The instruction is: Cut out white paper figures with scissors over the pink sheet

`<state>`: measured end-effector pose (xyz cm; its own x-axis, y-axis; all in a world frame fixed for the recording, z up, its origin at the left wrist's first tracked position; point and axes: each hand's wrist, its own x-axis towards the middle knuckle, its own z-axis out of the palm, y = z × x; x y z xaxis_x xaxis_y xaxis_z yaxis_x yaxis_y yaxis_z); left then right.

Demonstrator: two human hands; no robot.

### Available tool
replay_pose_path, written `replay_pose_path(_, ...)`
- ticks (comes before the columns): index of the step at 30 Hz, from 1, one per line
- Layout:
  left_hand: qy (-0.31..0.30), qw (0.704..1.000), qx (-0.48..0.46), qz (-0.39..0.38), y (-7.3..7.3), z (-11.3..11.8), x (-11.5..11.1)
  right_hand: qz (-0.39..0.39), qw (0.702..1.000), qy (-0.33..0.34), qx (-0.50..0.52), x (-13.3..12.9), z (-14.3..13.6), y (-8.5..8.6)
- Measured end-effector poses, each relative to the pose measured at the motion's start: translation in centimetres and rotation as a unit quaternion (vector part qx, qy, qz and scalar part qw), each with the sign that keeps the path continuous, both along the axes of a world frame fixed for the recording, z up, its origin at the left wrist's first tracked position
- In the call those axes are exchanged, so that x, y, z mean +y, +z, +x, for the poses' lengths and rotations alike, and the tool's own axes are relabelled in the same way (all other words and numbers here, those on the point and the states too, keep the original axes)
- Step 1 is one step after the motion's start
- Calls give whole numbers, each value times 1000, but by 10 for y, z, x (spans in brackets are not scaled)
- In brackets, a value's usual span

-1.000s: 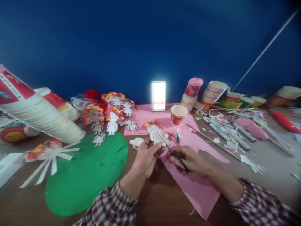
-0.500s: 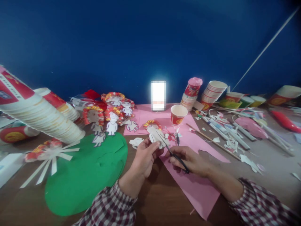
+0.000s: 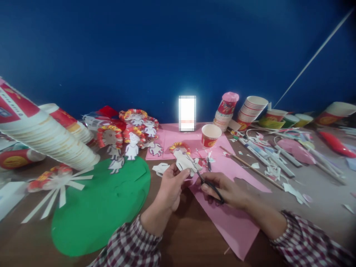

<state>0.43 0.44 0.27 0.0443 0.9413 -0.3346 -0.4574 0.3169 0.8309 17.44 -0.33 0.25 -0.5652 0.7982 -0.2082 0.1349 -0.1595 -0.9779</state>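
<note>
Between the thumb and fingers of my left hand [image 3: 170,187] is a white paper figure [image 3: 182,162] with dark drawn outlines. My right hand [image 3: 222,189] grips a pair of black-handled scissors [image 3: 211,188], whose blades lie against the figure's right edge. Just behind the figure, a red-and-gold ring [image 3: 178,147] partly shows on the pink paper [image 3: 236,222]. A loose white paper cutout [image 3: 160,169] lies left of my left hand. A red-and-white paper cup [image 3: 211,136] stands beyond both hands.
A green paper oval [image 3: 97,218] lies at the left, near a leaning stack of cups [image 3: 52,137]. Several decorated rings with paper figures [image 3: 131,146] stand behind it. Markers [image 3: 258,154], a wooden stick [image 3: 250,167] and paper scraps lie at the right, with more stacked cups [image 3: 253,110] behind.
The scissor blades appear more spread and reach slightly higher along the paper figure. The figure has tilted a little in my left hand. The surroundings shift slightly with the camera.
</note>
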Motion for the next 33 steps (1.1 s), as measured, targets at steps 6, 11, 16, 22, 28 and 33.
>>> replay_pose_path(6,16,1000,-11,0,-2,-3,2,-2,1000,1,-2,0,1,-1)
replay_pose_path(11,-7,1000,5,-6,-3,-3,3,-18,1000,-12,3,1,0,0)
replay_pose_path(16,-20,999,-14,-22,0,-3,0,-19,1000,-6,4,0,-1,4)
replay_pose_path(22,-5,998,-27,-54,0,-4,0,-12,1000,0,7,0,0,4)
replay_pose_path(28,-16,999,-31,-38,1,-2,0,-19,1000,1,18,0,1,1)
replay_pose_path(33,-21,999,-36,-28,3,0,0,-19,1000,0,25,0,1,0)
